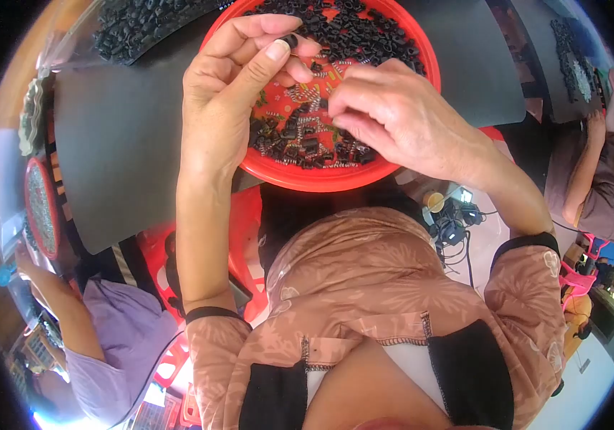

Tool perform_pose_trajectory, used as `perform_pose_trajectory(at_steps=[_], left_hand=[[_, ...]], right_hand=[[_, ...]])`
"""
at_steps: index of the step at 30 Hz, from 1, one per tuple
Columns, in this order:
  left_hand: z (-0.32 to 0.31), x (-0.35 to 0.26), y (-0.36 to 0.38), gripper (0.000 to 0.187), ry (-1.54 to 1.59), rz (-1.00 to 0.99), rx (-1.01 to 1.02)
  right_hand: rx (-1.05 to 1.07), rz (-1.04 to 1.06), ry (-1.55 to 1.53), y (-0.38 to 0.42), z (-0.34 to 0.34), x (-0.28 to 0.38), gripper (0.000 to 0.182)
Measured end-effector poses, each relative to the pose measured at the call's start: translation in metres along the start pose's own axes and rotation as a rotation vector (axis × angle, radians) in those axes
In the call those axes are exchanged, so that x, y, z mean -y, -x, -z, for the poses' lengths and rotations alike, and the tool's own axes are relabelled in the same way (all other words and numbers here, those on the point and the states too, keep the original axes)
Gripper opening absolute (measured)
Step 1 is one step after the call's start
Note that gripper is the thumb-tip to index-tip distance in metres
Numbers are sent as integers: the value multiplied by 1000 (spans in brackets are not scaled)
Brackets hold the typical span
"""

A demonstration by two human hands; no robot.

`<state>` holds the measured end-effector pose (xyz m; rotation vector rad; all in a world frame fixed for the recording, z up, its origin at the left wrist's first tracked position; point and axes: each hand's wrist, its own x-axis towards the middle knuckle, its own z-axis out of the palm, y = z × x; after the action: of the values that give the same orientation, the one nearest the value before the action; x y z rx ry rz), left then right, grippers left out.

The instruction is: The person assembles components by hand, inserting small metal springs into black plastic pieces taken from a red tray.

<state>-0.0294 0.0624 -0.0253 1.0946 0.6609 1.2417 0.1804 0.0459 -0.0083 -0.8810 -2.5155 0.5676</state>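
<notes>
Raised over the left part of a round red tray [321,183], my left hand [239,79] pinches a small black plastic part [290,41] between thumb and fingertips. My right hand [400,115] hovers low above the tray's right half with its fingertips pressed together; whatever they hold, if anything, is hidden. Small metal springs [310,123] lie under and between the hands, mixed with loose black plastic parts [310,145]. A bigger heap of black parts [364,36] fills the far side of the tray.
A dark grey tabletop [121,143] extends around the tray. More black parts [142,29] are heaped at the far left. One co-worker in a purple shirt [117,337] sits left, beside a red tray of small pieces [42,208]. Another co-worker [601,172] is at right. Cables [457,226] hang below the table.
</notes>
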Motion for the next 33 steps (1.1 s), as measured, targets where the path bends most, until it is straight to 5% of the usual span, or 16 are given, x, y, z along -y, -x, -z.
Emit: perform_pose_trajectory(at_steps=[23,33], left_hand=[[-27,-5,61,17,53,-109,-305],[-28,-4,62,17,14,-93,-353]], right_hand=[[233,-7,244,-8,-2,22,9],[-76,-20,179,-3,8,4,6]])
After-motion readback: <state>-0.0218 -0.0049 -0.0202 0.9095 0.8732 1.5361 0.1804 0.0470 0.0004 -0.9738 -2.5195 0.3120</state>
